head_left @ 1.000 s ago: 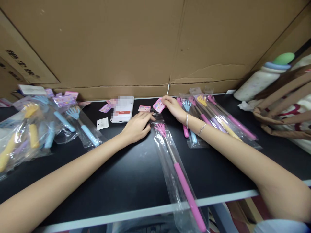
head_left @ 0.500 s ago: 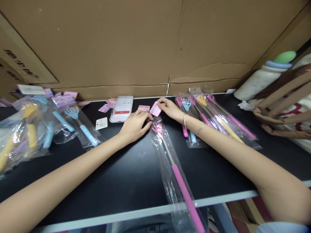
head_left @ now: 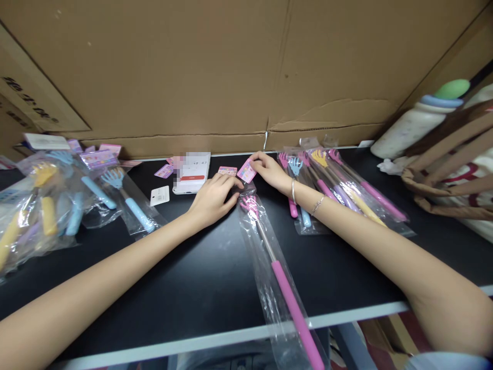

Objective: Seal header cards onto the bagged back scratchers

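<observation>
A pink back scratcher (head_left: 288,293) with a claw-shaped head lies in a clear plastic bag (head_left: 265,288), its handle reaching over the table's front edge. At the bag's top end, my left hand (head_left: 215,199) has thumb and index finger closed on the plastic. My right hand (head_left: 270,172) pinches a small pink and purple printed card (head_left: 246,170) just above that end. Another printed card (head_left: 227,170) lies behind my left fingers, partly covered by them.
Bagged back scratchers in several colours lie at the left (head_left: 46,205) and the right (head_left: 339,185). A phone (head_left: 192,177) leans near a white tag (head_left: 159,196). A bottle (head_left: 416,126) and a bag with brown straps (head_left: 431,180) stand right. Cardboard (head_left: 231,67) walls the back.
The card in my right hand has tilted slightly and shifted a little up and left. My left hand stays at the bag's top end, with only slight finger movement.
</observation>
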### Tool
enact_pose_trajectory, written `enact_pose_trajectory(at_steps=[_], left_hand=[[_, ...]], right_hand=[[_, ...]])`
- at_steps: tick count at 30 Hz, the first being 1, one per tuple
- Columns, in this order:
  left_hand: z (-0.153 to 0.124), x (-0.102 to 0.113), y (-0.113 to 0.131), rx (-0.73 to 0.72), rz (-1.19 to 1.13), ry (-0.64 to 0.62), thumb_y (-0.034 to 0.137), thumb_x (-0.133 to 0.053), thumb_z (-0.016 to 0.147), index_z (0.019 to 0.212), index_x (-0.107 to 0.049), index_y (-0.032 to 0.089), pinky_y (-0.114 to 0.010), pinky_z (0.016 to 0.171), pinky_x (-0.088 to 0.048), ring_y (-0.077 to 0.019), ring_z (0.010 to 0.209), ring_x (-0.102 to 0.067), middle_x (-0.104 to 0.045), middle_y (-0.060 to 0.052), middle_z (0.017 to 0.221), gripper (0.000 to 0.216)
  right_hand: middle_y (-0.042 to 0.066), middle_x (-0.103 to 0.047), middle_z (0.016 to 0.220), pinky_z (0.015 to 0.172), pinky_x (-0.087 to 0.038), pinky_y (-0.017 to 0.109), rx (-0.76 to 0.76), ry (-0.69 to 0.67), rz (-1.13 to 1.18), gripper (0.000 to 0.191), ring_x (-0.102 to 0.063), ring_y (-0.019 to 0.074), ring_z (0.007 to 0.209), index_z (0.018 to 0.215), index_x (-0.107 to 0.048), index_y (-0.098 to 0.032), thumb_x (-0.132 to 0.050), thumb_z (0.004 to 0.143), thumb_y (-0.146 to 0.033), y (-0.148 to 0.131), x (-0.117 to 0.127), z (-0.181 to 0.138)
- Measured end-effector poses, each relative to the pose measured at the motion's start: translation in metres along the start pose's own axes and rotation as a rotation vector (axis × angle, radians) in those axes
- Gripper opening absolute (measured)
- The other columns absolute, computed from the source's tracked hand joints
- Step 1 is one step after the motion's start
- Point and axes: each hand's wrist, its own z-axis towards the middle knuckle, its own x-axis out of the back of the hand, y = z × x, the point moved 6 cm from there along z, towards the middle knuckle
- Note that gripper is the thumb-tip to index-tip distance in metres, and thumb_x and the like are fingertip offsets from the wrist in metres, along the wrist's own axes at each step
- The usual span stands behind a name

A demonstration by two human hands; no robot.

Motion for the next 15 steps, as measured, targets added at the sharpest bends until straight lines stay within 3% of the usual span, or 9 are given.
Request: enact_pose_trajectory(at_steps=[15], left_hand=[[0.0004, -0.0018, -0.0010, -0.042, -0.065, 0.014, 0.014, -0.051, 0.094, 0.108, -0.058, 0.018, -0.045, 0.098, -0.051, -0.0257, 0.112, -0.062, -0.069, -0.007, 0.114, 0.017]], right_hand=[[-0.005, -0.058, 0.073, 0.079, -0.047, 0.023, -0.010, 0.054, 0.126, 0.013, -0.056, 0.0086, 0.072, 0.088, -0.045, -0.020, -0.056, 0.081, -0.021, 0.0002, 0.0039, 0.0014]])
